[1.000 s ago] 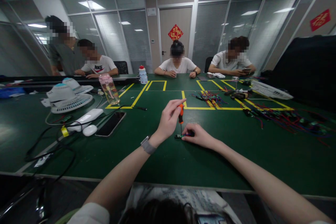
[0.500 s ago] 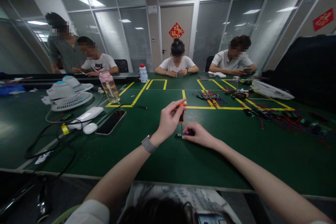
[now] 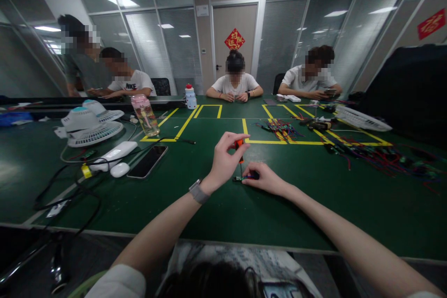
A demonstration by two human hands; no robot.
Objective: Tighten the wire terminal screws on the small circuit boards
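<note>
Screwdriver [image 3: 241, 160]: judged light, stiff and hard to damage, with fair purchase likely on the orange-and-black handle [image 3: 239, 143]. Best taken by the handle between thumb and fingertips, clear of the thin shaft [image 3: 240, 169]. Board [image 3: 238, 179]: small, judged very light, rigid and fragile, apt to skid on a smooth tabletop [image 3: 213, 216]. Best pinned by the edges, without tugging at the wires [image 3: 252, 177].

Screwdriver nearly upright, with handle inside the curl of the left hand [image 3: 226, 152] and shaft pointing down at the board; contact at the tip too small to tell. Left hand curled about the handle, with tips of thumb and forefinger apart; cannot tell whether gripping. Board on the tabletop, below the left hand and at the fingertips of the right hand [image 3: 264, 179]. Right hand low, pinching the board at the end bearing the wires.
</note>
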